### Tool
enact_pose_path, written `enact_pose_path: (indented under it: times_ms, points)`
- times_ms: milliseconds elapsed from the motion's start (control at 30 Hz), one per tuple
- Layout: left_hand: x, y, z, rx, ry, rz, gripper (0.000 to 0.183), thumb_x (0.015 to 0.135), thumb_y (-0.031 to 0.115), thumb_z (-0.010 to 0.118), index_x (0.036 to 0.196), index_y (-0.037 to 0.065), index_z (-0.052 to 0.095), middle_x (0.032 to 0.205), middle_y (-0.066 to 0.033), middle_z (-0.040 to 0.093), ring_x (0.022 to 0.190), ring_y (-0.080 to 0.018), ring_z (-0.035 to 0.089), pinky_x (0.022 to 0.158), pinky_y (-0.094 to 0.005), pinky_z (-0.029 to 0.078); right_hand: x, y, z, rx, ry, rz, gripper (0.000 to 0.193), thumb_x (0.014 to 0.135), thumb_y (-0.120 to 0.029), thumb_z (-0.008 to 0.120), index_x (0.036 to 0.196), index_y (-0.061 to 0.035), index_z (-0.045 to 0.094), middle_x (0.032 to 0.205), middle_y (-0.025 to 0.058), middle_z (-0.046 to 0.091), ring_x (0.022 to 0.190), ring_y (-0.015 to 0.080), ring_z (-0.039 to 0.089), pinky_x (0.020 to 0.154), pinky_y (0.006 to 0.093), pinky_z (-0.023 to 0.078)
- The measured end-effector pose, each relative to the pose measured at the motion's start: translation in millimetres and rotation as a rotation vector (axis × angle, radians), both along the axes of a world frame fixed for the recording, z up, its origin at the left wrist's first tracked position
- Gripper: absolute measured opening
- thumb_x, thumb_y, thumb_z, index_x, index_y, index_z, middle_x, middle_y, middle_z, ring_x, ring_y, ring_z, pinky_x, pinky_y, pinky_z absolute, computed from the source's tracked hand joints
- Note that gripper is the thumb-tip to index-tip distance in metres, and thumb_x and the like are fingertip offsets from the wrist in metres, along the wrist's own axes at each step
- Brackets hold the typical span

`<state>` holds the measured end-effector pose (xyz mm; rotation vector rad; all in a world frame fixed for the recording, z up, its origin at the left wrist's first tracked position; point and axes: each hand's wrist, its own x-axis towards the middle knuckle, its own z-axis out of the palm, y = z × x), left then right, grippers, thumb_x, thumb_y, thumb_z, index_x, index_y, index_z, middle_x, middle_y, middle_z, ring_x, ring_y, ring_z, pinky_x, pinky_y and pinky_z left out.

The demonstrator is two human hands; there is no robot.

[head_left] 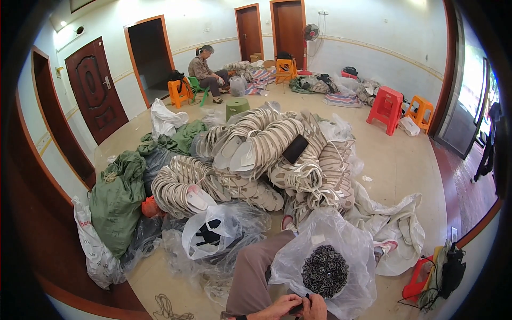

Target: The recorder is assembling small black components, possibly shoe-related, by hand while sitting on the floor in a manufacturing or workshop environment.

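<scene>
At the lower edge, my left hand (282,308) and my right hand (314,307) meet with fingers pinched on a small black piece (300,308); its kind is too small to make out. Just beyond them, a clear plastic bag (360,256) lies open over my lap, holding a heap of small dark buckle-like rings (325,271). Left of my knee, another plastic bag (194,250) contains black strips (209,233). Ahead rises a pile of nested beige-and-white shoe uppers (269,141), tied in bundles. A black phone-like rectangle (295,149) rests on it.
Green sacks (118,200) and a white sack (96,248) stand at the left. A white cloth sack (392,224) spreads at the right. Red (385,109) and orange stools (420,113) stand farther back. Another person (205,72) sits near the far wall beside bundles.
</scene>
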<state>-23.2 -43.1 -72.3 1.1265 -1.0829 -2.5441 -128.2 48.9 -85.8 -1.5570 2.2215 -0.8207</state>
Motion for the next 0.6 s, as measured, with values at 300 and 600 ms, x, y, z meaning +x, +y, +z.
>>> enact_pose_path:
  times_ms: [300,600]
  points:
    - [1.2,-2.0,7.5,-0.017,0.024,-0.036,0.018,0.088,0.018,0.048,0.086,0.003,0.058,0.068,-0.0054,0.058,0.06,-0.0138,0.057,0.054,-0.0262,0.047,-1.9,-0.6,16.3,-0.018,-0.074,0.018,0.024,0.077,-0.01,0.049,0.099,-0.0011,0.052,0.096,0.0191,0.049,0.086,0.0358,0.048,0.075,0.0425,0.04]
    - [0.7,-2.0,15.6,-0.069,0.057,-0.067,0.017,0.089,0.015,0.047,0.081,0.002,0.056,0.063,-0.0037,0.054,0.053,-0.0112,0.049,0.049,-0.024,0.039,2.4,-5.2,20.4,0.09,-0.087,-0.094,0.019,0.081,-0.012,0.045,0.093,0.0003,0.053,0.088,0.0182,0.05,0.083,0.0349,0.048,0.071,0.0415,0.039]
